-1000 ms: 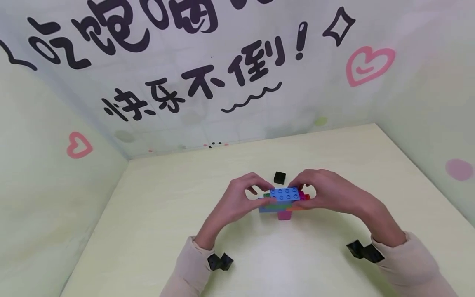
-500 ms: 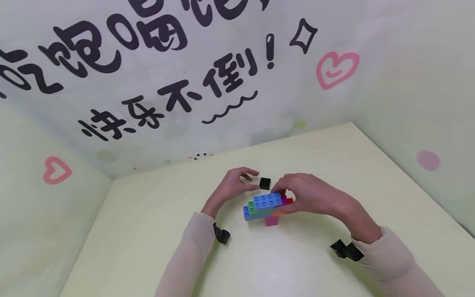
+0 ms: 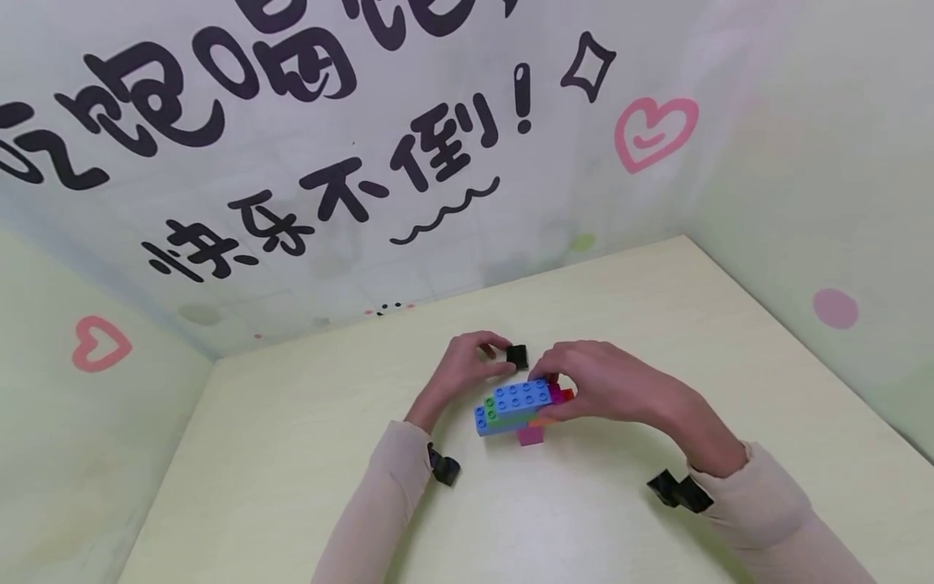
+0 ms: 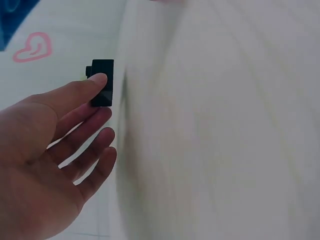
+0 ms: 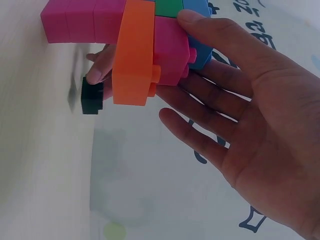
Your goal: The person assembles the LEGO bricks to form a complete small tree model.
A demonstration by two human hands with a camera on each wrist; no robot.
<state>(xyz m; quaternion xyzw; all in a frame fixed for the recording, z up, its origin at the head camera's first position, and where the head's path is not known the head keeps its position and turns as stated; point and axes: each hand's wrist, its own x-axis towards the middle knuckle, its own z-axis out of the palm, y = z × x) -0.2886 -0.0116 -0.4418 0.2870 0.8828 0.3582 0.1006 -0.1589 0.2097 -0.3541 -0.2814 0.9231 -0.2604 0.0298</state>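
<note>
In the head view, my right hand holds the right end of a stack of toy building bricks, its thumb at the near side. A blue brick tops the stack, above green and another blue piece. The right wrist view shows its orange brick and magenta column, which reaches down to the table. My left hand pinches a small black brick behind the stack. Seen from the left wrist, the thumb lies over this brick, and the lower fingers are loosely bent.
The pale table meets a back wall with printed characters and hearts. Side walls stand left and right. Black camera mounts sit on both wrists.
My left hand has let go of the brick stack, moved back behind it and taken hold of the black brick. The right hand stays on the stack. The head view has shifted.
</note>
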